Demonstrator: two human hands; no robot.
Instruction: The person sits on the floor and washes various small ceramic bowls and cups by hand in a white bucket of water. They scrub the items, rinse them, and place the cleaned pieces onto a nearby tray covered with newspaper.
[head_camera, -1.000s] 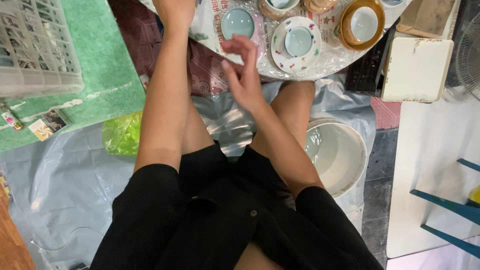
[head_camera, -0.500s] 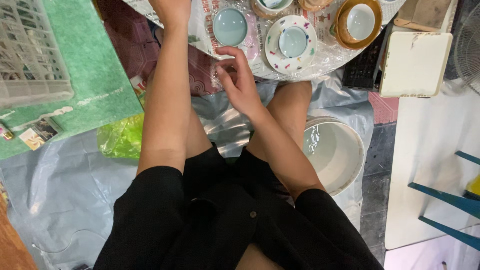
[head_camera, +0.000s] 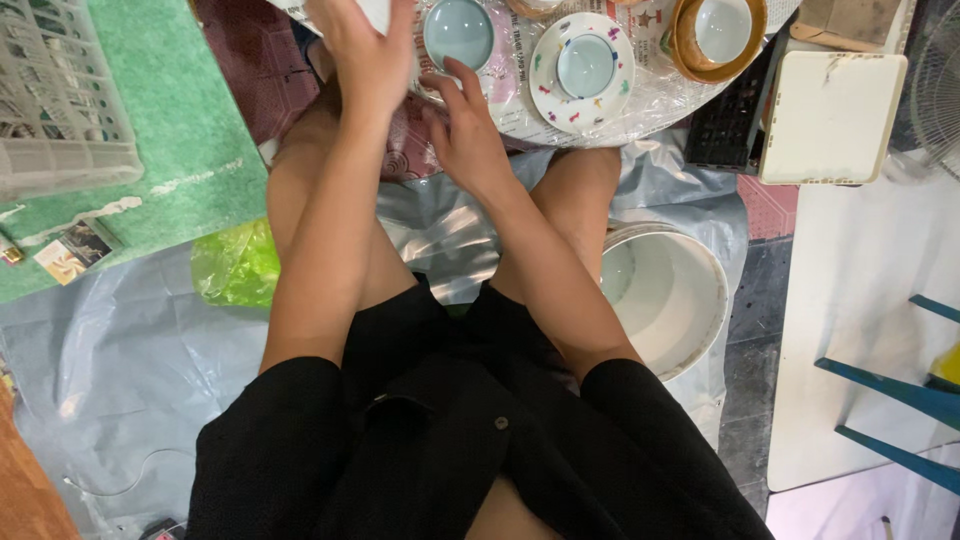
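Lowered, left hand (head_camera: 365, 55) grip clamps a white object (head_camera: 378, 12); right hand (head_camera: 468, 135), fingers apart, nears pale bowl (head_camera: 459, 32).

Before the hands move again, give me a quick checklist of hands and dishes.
1. Left hand holding something white at the top edge: cannot tell what it is, cropped.
2. Right hand empty, fingers spread beside the pale blue bowl: ok.
3. Small bowl seated on the patterned saucer: ok.
4. Bowl upright in the brown-rimmed dish: ok.
5. White bucket beside the right knee, apart from both hands: ok.
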